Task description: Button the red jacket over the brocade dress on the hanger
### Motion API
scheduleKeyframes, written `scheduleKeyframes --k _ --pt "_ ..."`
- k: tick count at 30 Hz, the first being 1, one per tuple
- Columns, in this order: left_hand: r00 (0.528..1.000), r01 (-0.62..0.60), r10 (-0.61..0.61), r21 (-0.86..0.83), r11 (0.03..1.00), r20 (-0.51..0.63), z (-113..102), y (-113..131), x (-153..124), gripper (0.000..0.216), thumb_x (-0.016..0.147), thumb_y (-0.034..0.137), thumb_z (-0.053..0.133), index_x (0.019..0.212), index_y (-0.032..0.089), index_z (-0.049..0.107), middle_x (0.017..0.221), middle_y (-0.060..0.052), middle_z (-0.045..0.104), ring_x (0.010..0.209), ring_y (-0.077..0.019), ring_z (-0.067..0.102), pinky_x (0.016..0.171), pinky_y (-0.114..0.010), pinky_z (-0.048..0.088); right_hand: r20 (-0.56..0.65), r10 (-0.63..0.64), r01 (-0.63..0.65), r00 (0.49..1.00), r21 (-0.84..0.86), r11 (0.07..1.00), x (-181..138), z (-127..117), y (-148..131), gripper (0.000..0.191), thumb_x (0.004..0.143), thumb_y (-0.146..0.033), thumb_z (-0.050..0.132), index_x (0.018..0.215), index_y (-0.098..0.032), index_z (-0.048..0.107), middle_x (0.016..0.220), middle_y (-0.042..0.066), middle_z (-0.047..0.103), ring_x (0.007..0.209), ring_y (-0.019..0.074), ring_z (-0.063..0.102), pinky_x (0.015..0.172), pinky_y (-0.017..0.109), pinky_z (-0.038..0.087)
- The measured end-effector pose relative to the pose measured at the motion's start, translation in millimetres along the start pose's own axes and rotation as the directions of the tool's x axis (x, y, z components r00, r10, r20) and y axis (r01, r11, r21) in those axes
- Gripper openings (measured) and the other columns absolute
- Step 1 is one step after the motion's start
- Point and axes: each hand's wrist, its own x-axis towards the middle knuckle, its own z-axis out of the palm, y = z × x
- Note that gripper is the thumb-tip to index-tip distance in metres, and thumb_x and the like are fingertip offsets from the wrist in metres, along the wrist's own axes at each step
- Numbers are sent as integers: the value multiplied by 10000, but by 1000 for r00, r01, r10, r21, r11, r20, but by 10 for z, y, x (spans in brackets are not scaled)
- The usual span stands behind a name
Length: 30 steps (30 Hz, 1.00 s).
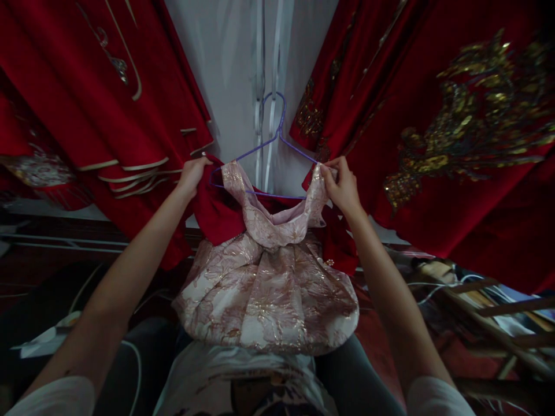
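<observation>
A small pink-and-gold brocade dress (275, 289) hangs from a purple hanger (255, 149) in front of me, its full skirt spread over my lap. My right hand (341, 185) is closed on the dress's shoulder strap at the hanger's right end. On the other side, my left hand (194, 176) pinches the edge of a red cloth (219, 216), which lies behind the dress, close to the hanger's left end. The left strap sits over the hanger, a little apart from my left fingers. Part of the red cloth is hidden by the dress.
Red garments with pale trim (143, 127) hang at the left, and a red garment with gold sequin embroidery (433, 144) hangs at the right. Vertical white straps (259, 69) run behind the hanger. A wooden rack (489, 323) with cluttered items stands lower right.
</observation>
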Motion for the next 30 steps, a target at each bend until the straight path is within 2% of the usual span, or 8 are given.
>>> scheduleKeyframes --k 4,13,17,19,22,25,27,30 --pt "951 -276 246 152 949 189 194 363 -299 124 707 273 574 630 175 574 610 15 544 649 -146 543 654 -271 455 -5 -17 17 1000 -9 1000 -2 -36 -23 250 901 -462 482 981 -245 576 866 26 659 776 188 632 749 333 480" --pt "661 -638 436 152 755 610 650 819 -1006 265 828 410 573 692 184 556 743 5 552 804 -166 552 783 -315 454 12 14 -13 1000 -88 996 24 -51 -21 378 902 -574 416 846 -237 577 704 13 626 660 175 592 616 268 424" --pt "681 -719 508 347 603 528 702 777 -892 216 783 394 669 723 187 653 1054 -58 562 1086 -254 496 972 -432 383 188 118 -92 975 -143 986 224 -75 71 607 867 -718 320 594 -213 515 465 10 466 553 188 557 565 288 407" --pt "697 -716 541 412 564 472 700 724 -773 190 756 380 704 725 194 681 1241 -73 498 1220 -306 405 1040 -473 318 377 192 -153 906 -131 980 385 -40 165 676 814 -794 306 523 -213 494 407 16 428 498 191 535 548 315 420" --pt "713 -698 502 435 568 490 709 611 -571 155 740 361 716 736 207 698 1345 -56 453 1296 -339 331 1085 -513 256 683 161 -227 712 7 974 609 66 281 736 737 -876 258 532 -231 548 429 36 523 465 198 544 519 351 463" --pt "740 -662 412 463 590 532 736 490 -417 140 740 343 710 777 207 710 1322 -65 476 1279 -337 372 1084 -543 247 804 69 -267 590 114 957 726 180 297 744 688 -907 262 590 -244 586 488 50 600 514 217 594 533 371 509" --pt "745 -655 392 483 581 539 746 426 -371 150 746 345 701 789 203 717 1304 -84 480 1267 -339 390 1073 -545 265 746 44 -211 664 130 969 740 249 278 719 688 -897 302 617 -244 592 511 59 614 577 235 621 579 384 527" --pt "739 -668 413 494 556 532 732 367 -366 176 748 375 698 791 207 725 1271 -103 493 1253 -355 392 1040 -547 299 477 0 -45 879 83 996 720 350 294 679 726 -860 333 645 -244 606 550 71 629 644 254 638 639 405 533"
